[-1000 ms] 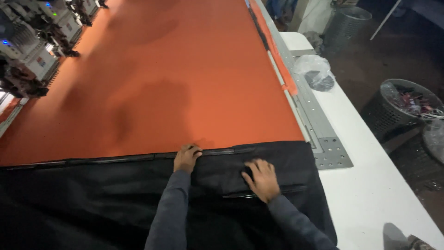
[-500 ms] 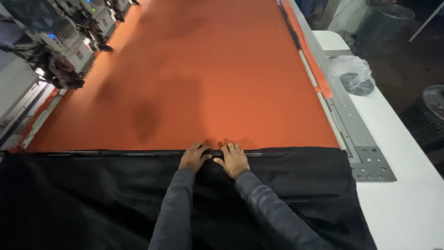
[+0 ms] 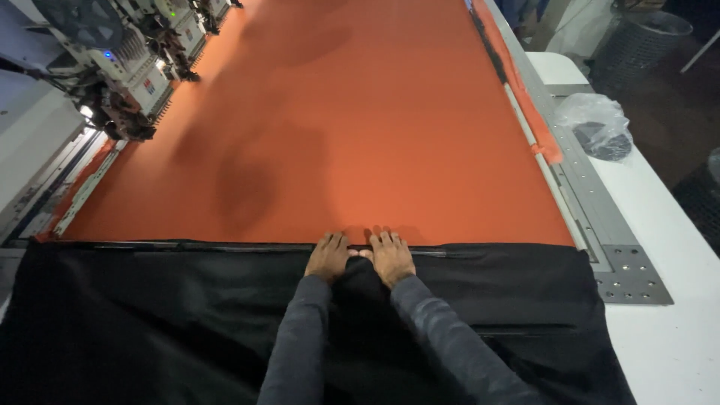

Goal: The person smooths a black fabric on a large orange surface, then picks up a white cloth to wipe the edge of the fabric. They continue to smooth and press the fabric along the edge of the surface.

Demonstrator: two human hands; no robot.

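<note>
While flat, both hands (image 3: pixel 360 257) press black fabric (image 3: pixel 150 315).

two hands (image 3: pixel 360 257), one black cloth (image 3: pixel 150 322), one orange cloth (image 3: pixel 360 120).

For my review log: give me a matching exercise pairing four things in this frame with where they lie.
Things:
1. black fabric
2. orange fabric
3. clear plastic bag
4. machine heads

Places:
A. far left edge
B. white table at right
C. near edge, under both hands
D. stretched across the middle

Pairs: 1-C, 2-D, 3-B, 4-A
</note>
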